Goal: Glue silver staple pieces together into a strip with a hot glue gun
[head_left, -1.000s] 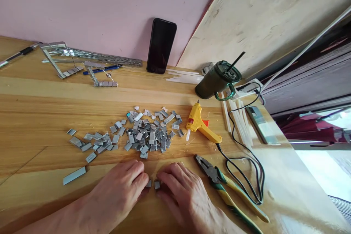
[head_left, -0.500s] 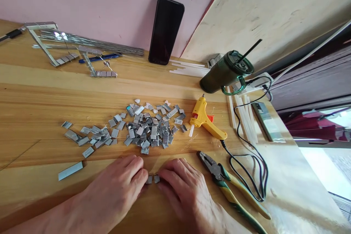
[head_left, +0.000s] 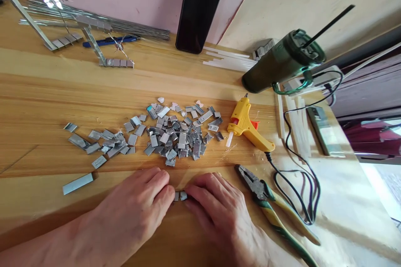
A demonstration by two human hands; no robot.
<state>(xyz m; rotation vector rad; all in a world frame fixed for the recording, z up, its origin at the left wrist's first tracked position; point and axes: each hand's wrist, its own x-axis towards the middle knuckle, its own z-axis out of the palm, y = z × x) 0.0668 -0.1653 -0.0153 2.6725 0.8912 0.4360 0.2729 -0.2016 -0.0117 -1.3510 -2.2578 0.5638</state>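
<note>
Near the front of the wooden table, my left hand (head_left: 142, 202) and my right hand (head_left: 219, 204) face each other with fingers closed. Between their fingertips, small grey metal pieces (head_left: 181, 196) show, one pinched from each side and close together end to end. My fingers cover the rest of them. Just beyond lies a heap of small bent metal clips (head_left: 175, 133), with a looser group (head_left: 109, 144) on its left. A flat metal strip (head_left: 77, 183) rests to the left of my left hand. Pliers (head_left: 257, 187) lie to the right of my right hand.
A yellow glue gun (head_left: 247, 125) with a black cord lies right of the heap. Behind stand a green tumbler (head_left: 278, 62) and a black phone (head_left: 200, 8) against the wall. Small metal frames (head_left: 90, 29), metal rods (head_left: 134, 27) and glue sticks (head_left: 230, 60) lie at the back.
The camera view has shifted, so the back items sit higher in the picture. The two metal pieces between my fingertips are closer together, with the gap between them narrower.
</note>
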